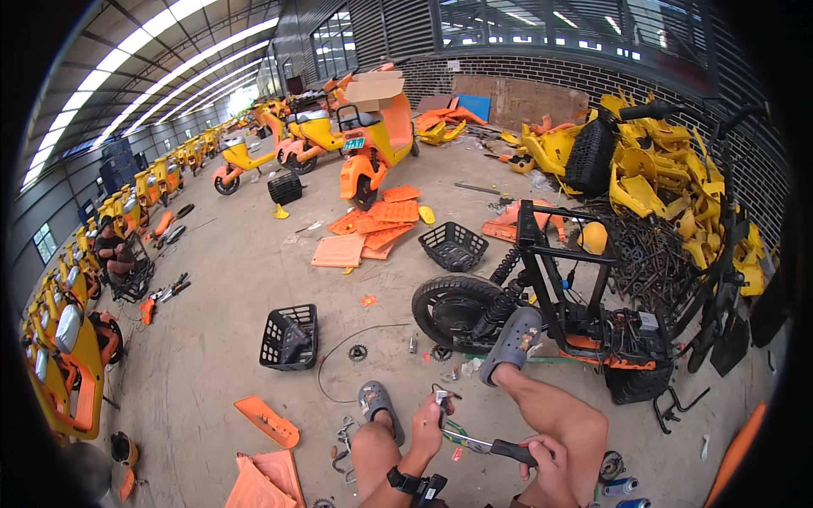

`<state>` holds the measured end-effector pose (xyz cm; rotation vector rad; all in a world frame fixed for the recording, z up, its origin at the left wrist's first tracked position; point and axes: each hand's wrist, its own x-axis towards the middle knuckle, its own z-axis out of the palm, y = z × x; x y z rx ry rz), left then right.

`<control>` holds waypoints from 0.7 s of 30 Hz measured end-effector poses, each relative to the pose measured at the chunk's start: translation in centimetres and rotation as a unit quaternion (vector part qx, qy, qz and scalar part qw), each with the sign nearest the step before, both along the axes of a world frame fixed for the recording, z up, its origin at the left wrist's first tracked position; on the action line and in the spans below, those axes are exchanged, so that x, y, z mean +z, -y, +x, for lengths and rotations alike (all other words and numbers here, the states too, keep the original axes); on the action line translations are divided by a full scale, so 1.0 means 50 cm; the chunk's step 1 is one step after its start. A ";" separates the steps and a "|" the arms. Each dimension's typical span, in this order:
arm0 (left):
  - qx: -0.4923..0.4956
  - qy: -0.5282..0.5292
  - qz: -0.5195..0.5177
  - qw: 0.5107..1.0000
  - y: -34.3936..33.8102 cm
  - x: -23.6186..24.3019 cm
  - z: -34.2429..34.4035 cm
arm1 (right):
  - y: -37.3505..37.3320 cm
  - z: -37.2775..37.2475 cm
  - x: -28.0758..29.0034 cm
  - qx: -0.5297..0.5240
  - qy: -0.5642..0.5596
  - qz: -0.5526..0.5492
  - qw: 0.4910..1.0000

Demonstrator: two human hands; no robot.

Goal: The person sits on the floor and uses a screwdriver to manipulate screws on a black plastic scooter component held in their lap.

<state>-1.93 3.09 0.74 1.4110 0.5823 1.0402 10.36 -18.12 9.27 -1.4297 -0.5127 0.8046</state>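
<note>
My left hand is closed around a small part that has a white piece and a dark cable; the fingers hide most of it. In my right hand is the black handle of a screwdriver. Its metal shaft points left, toward the part in my left hand. Green and yellow wires hang beside the shaft. Both hands are above the floor between my knees. Ahead and to the right, a stripped scooter frame stands with its rear wheel on the floor.
A black basket and another basket lie ahead. Orange panels sit at lower left, with gears and a cable on the floor. Spray cans stand lower right. Yellow panels are heaped far right; a person sits far left.
</note>
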 end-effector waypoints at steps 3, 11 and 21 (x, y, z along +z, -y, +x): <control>-0.040 0.035 -0.098 0.994 -0.007 0.004 0.001 | -0.001 -0.003 0.000 0.005 -0.013 0.016 1.000; -0.054 -0.009 -0.104 0.993 -0.008 -0.010 0.006 | 0.006 0.005 -0.014 0.064 -0.014 0.026 0.998; -0.095 0.028 -0.243 0.965 -0.016 -0.009 0.004 | 0.013 0.004 -0.012 0.090 0.076 0.035 0.992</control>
